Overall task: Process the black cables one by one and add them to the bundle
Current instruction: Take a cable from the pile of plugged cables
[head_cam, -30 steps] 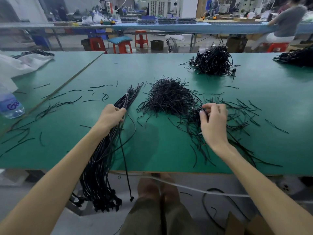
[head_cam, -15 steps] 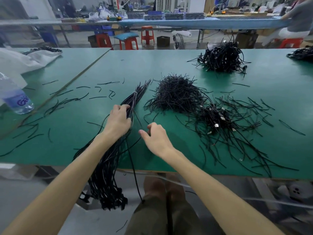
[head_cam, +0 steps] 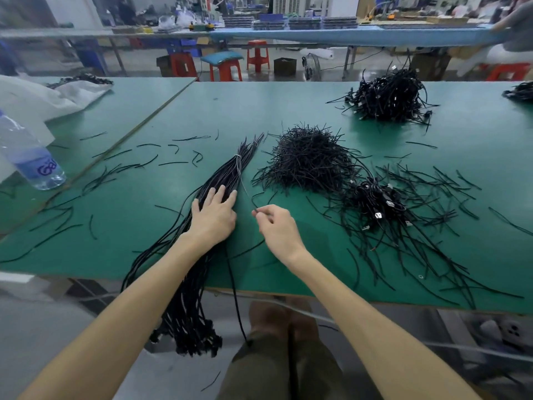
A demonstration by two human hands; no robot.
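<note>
Head view, left hand [head_cam: 213,219] flat on tied black bundle [head_cam: 230,171], right hand [head_cam: 278,229] pinching thin cable [head_cam: 252,202]

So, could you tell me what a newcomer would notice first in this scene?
Probably the hands near the front edge of the green table: the left hand lies flat on the long tied bundle, which hangs over the edge, and the right hand pinches a single black cable beside it. Then the dense black pile mid-table, with a tangle of connector-tipped cables to its right.
</note>
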